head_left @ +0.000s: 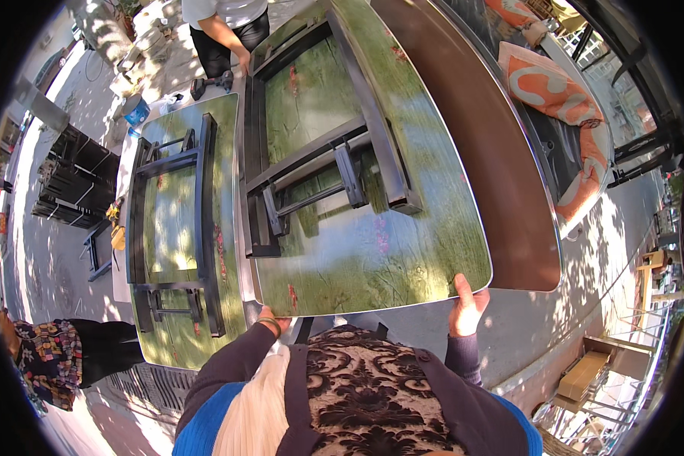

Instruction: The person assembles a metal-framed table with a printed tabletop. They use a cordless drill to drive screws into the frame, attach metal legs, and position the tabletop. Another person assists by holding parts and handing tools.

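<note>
Tabletop (372, 190) lengthwise away, underside up.

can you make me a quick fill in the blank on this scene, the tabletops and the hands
1. Both hands, the left hand and the right hand, grip the near edge of the big green ____.
2. The folded leg frame on its underside is coloured ____.
3. A smaller tabletop lies to the person's ____ of the big one.
4. At the far end another person has one ____ on the big one.

Missing words: tabletop; black; left; hand
</note>
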